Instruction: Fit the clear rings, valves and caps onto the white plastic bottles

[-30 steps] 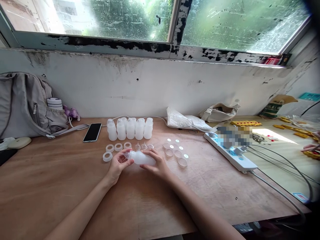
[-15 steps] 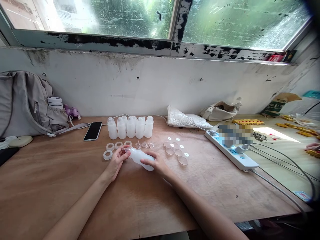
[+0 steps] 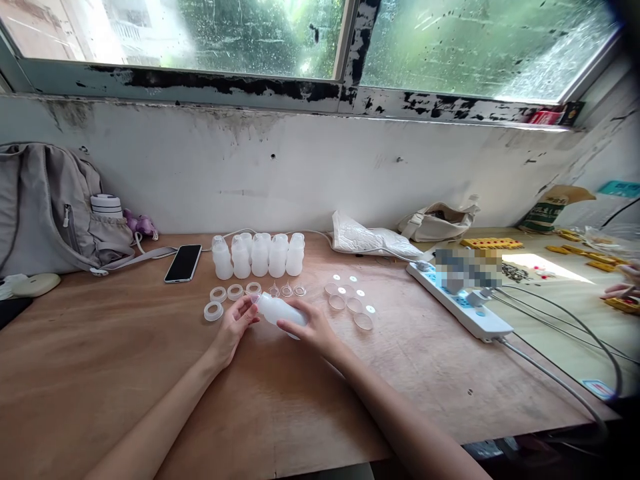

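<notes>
Head view: your right hand (image 3: pixel 319 329) grips the bottle (image 3: pixel 280 312), its long axis slanting left and slightly away to the neck your left hand (image 3: pixel 235 327) pinches.

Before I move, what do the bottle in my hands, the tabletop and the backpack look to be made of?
Bottle: probably plastic, its surface cloudy white and translucent.
Tabletop: wood or wood-look board, given the brown grain.
Backpack: likely woven fabric, matte grey, with soft folds and a gathered side pocket.
</notes>
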Demonstrator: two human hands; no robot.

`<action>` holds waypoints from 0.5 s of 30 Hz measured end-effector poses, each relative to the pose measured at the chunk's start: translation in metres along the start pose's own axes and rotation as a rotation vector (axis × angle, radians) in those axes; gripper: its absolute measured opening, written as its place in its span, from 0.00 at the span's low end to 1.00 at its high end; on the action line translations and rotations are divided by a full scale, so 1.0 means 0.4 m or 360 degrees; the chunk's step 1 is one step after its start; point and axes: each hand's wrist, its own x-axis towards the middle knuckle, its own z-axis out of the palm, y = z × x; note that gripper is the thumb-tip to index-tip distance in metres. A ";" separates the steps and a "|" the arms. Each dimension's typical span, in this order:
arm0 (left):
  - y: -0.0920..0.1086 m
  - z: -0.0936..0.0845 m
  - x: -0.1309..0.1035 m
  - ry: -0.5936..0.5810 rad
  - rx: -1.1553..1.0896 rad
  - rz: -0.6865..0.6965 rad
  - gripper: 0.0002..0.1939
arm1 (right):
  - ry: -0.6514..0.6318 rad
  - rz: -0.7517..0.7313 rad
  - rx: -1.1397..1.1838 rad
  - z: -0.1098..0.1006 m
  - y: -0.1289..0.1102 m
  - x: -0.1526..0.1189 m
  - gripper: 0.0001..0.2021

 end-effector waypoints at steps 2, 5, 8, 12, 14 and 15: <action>-0.004 0.002 -0.002 0.0016 0.0012 0.0012 0.18 | -0.0008 -0.0079 -0.0085 0.007 0.000 -0.005 0.20; -0.006 0.003 -0.005 0.0056 -0.0002 0.0006 0.21 | -0.0036 -0.0164 -0.0180 0.019 0.000 -0.011 0.19; -0.004 0.002 -0.006 0.0010 -0.0099 0.0000 0.21 | -0.0047 -0.0203 -0.0203 0.029 0.003 -0.014 0.19; 0.004 0.004 -0.007 -0.0064 -0.0256 -0.0007 0.23 | -0.0022 -0.0229 -0.0241 0.031 0.003 -0.015 0.19; 0.007 0.007 -0.008 -0.0072 -0.0269 -0.0012 0.25 | -0.0001 -0.0261 -0.0257 0.030 0.002 -0.016 0.19; 0.008 0.008 -0.009 -0.0071 -0.0272 -0.0020 0.26 | 0.0008 -0.0286 -0.0264 0.031 0.001 -0.016 0.19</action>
